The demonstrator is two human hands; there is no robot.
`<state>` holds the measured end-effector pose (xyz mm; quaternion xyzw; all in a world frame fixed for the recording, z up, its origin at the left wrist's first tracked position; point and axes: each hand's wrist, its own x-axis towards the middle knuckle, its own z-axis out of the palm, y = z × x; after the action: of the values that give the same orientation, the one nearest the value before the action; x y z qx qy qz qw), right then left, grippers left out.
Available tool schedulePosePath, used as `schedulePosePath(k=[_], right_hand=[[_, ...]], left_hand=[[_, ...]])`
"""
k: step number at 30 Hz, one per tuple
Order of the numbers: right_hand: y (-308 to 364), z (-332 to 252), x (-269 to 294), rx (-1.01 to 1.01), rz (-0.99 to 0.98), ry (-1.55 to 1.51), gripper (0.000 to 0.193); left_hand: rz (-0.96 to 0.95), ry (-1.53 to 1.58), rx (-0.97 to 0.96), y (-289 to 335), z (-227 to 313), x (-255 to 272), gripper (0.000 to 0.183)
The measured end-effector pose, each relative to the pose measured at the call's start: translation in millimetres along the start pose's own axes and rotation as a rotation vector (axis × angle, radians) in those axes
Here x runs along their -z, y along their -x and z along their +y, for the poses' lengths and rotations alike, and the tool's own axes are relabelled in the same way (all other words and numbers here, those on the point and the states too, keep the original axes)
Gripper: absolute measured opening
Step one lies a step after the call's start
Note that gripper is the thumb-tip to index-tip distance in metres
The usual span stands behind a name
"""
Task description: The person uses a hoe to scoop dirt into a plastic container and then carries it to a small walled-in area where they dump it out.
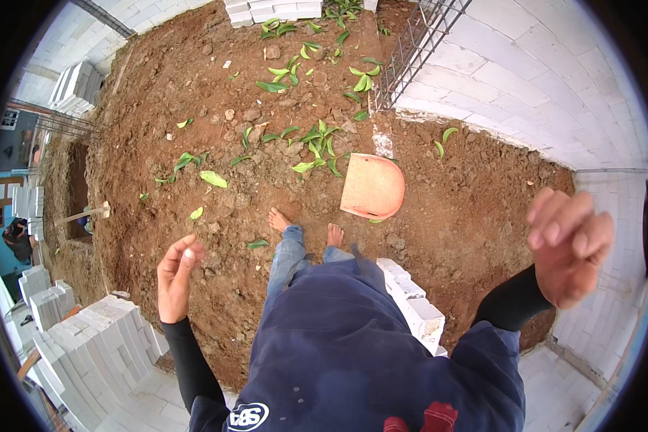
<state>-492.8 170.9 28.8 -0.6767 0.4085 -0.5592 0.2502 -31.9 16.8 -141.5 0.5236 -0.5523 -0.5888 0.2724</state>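
My left hand [176, 279] is raised over the soil at the left, its fingers loosely bent and the thumb near the index finger. I see nothing held in it. Out to the right, in front of a white block wall, my right hand [570, 248] is lifted with half-curled fingers apart. It looks free of any object and is slightly blurred. On the reddish-brown soil [446, 216] ahead of my bare feet lies an orange pan [373, 186], straight along one side and rounded on the other. Neither hand touches it.
Green leaves [318, 144] lie scattered ahead. White blocks are stacked at the lower left [104, 345] and beside my leg [417, 306]. A steel rebar cage [414, 54] leans by the right wall [504, 79]. A wooden-handled tool [86, 214] crosses a trench; another person [18, 240] is far left.
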Motion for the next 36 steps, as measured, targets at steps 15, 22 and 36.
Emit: schedulePosePath(k=[15, 22, 36], right_hand=[[384.3, 315.1, -217.6, -1.737, 0.443, 0.054, 0.041], [455.9, 376.8, -236.5, -1.909, 0.359, 0.055, 0.043], [577.5, 751.1, -296.0, -1.913, -0.451, 0.350, 0.059]], left_hand=[[-0.430, -0.440, 0.644, -51.2, -221.9, -29.5, 0.062], [-0.768, -0.884, 0.831, -41.4, -299.4, -58.1, 0.106], [-0.696, -1.544, 0.777, -29.0, -293.1, -74.6, 0.103]])
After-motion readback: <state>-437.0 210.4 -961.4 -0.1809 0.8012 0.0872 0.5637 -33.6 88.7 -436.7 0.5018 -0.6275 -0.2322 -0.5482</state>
